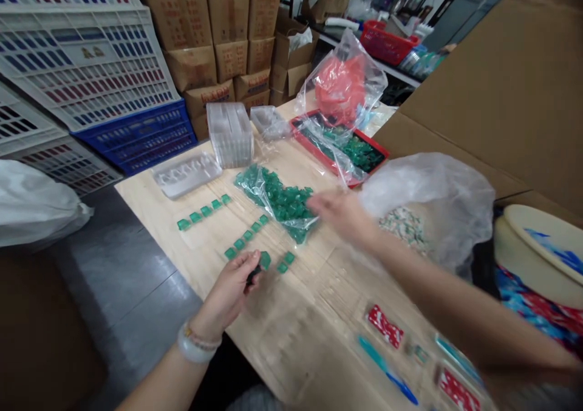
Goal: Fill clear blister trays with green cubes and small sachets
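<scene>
Wooden table (291, 332): left hand's (228, 292) fingers clamp a half-hidden dark object (253, 274); right hand's (341, 213) fingers blur past telling.

The bench (291, 332) ran forward from the near side, with rows of small square pieces (214, 206) lying on it toward the left. Just right of those rows lay a plastic bag (277, 201) of the same pieces (loosely heaped inside). Behind it sat a tray (314, 155) with a second bag (341, 83) resting on it. Stacked plastic blister trays (230, 135) stood at the bench's far left, with cardboard cartons (182, 28) piled behind them and plastic crates (86, 65) to their left.
</scene>
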Motion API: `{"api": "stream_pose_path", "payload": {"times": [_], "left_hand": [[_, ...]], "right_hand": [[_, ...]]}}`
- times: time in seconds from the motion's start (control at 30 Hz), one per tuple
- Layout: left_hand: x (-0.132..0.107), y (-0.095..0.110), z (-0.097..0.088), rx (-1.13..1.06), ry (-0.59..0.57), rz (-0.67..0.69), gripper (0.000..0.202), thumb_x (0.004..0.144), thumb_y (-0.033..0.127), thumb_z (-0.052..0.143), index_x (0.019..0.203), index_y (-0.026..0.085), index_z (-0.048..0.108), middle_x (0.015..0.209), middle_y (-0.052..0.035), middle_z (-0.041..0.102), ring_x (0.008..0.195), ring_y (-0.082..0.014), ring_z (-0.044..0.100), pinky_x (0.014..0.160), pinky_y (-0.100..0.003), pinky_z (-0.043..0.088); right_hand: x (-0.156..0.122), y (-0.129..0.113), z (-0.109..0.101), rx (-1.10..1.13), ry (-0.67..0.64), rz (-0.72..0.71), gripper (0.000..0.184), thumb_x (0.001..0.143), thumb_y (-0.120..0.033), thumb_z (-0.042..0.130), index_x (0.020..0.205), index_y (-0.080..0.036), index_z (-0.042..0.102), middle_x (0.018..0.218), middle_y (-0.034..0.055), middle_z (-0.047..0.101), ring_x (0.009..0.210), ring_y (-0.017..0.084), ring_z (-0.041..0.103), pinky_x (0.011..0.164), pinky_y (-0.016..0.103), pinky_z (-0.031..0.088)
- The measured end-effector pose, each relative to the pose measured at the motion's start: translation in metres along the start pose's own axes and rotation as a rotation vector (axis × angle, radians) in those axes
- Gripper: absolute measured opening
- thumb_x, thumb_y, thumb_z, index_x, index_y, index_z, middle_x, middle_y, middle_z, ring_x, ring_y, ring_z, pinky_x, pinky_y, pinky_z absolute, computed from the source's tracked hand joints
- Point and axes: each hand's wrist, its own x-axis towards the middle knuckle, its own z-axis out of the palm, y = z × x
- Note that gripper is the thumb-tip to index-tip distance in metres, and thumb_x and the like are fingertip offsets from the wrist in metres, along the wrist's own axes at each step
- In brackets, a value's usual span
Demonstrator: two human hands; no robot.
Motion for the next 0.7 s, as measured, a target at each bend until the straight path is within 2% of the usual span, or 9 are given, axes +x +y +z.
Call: {"api": "stream_pose_path", "payload": {"times": [0.03, 0.07, 0.1, 0.17, 0.3, 0.37, 0.5, 0.6, 0.7], "left_hand": [[-0.001, -0.003, -0.001, 0.028, -0.018, -0.019, 0.029, 0.065, 0.039, 0.064, 0.066, 0.014, 0.05, 0.056, 0.0046, 0.042, 0.045, -0.0029, 0.035, 0.04, -0.016, 0.02], [-0.003, -0.007, -0.001, 0.043, -0.045, -0.034, 0.029, 0.064, 0.039, 0.064, 0.065, 0.013, 0.051, 0.055, 0.0045, 0.043, 0.045, -0.003, 0.034, 0.039, -0.016, 0.019], [-0.005, -0.01, -0.001, 0.047, -0.08, -0.047, 0.029, 0.064, 0.039, 0.064, 0.065, 0.013, 0.053, 0.055, 0.0043, 0.042, 0.045, -0.0032, 0.034, 0.04, -0.017, 0.019], [-0.009, -0.015, -0.002, 0.033, -0.12, -0.074, 0.028, 0.063, 0.038, 0.065, 0.067, 0.012, 0.056, 0.056, 0.0036, 0.045, 0.046, -0.0036, 0.035, 0.041, -0.017, 0.022], [-0.019, -0.017, -0.014, -0.016, -0.025, -0.005, 0.023, 0.061, 0.027, 0.066, 0.079, 0.012, 0.062, 0.073, -0.001, 0.056, 0.058, -0.0065, 0.045, 0.051, -0.018, 0.034], [-0.021, -0.018, -0.023, 0.022, 0.003, 0.063, 0.026, 0.061, 0.021, 0.064, 0.085, 0.012, 0.063, 0.077, -0.0025, 0.058, 0.064, -0.0085, 0.049, 0.055, -0.019, 0.037], [-0.021, -0.027, -0.035, 0.152, 0.004, 0.117, 0.032, 0.063, 0.02, 0.063, 0.094, 0.011, 0.059, 0.065, -0.0011, 0.057, 0.062, -0.0103, 0.052, 0.056, -0.021, 0.039], [-0.019, -0.032, -0.04, 0.123, -0.001, 0.16, 0.034, 0.062, 0.023, 0.066, 0.093, 0.012, 0.058, 0.066, -0.0004, 0.057, 0.061, -0.0109, 0.055, 0.054, -0.02, 0.04], [-0.021, -0.032, -0.04, 0.077, -0.038, 0.151, 0.034, 0.062, 0.024, 0.067, 0.092, 0.013, 0.059, 0.073, -0.0022, 0.06, 0.064, -0.0109, 0.057, 0.057, -0.02, 0.043]], "right_hand": [[-0.027, -0.006, 0.026, -0.005, -0.203, -0.083, 0.013, 0.068, -0.016, 0.059, 0.079, -0.02, 0.065, 0.081, 0.002, 0.061, 0.08, 0.017, 0.056, 0.076, 0.034, 0.041], [-0.051, -0.009, 0.047, 0.013, -0.306, -0.141, 0.018, 0.071, -0.017, 0.057, 0.088, -0.022, 0.063, 0.085, 0.003, 0.061, 0.082, 0.017, 0.055, 0.075, 0.033, 0.042], [-0.072, -0.011, 0.064, 0.016, -0.354, -0.169, 0.019, 0.075, -0.018, 0.054, 0.092, -0.022, 0.062, 0.084, 0.0035, 0.061, 0.08, 0.016, 0.055, 0.072, 0.031, 0.043], [-0.1, -0.012, 0.082, -0.002, -0.325, -0.173, 0.02, 0.079, -0.02, 0.049, 0.095, -0.022, 0.061, 0.081, 0.004, 0.06, 0.076, 0.015, 0.055, 0.068, 0.028, 0.043], [-0.115, -0.005, 0.087, -0.272, -0.179, -0.099, 0.019, 0.08, -0.021, 0.048, 0.097, -0.018, 0.057, 0.085, 0.0062, 0.058, 0.074, 0.015, 0.053, 0.068, 0.028, 0.042], [-0.114, 0.001, 0.091, -0.495, -0.231, -0.146, 0.015, 0.08, -0.02, 0.048, 0.091, -0.016, 0.058, 0.084, 0.0076, 0.058, 0.079, 0.017, 0.052, 0.071, 0.03, 0.04], [-0.115, 0.015, 0.109, -0.804, -0.379, -0.316, 0.012, 0.08, -0.02, 0.048, 0.077, -0.015, 0.059, 0.078, 0.0074, 0.057, 0.081, 0.019, 0.048, 0.073, 0.032, 0.037], [-0.119, 0.019, 0.115, -0.854, -0.365, -0.359, 0.012, 0.08, -0.019, 0.048, 0.081, -0.016, 0.059, 0.079, 0.0075, 0.056, 0.081, 0.02, 0.047, 0.072, 0.033, 0.036], [-0.124, 0.007, 0.113, -0.755, -0.276, -0.309, 0.016, 0.081, -0.021, 0.047, 0.091, -0.018, 0.059, 0.085, 0.009, 0.056, 0.083, 0.021, 0.048, 0.072, 0.034, 0.037]]}}
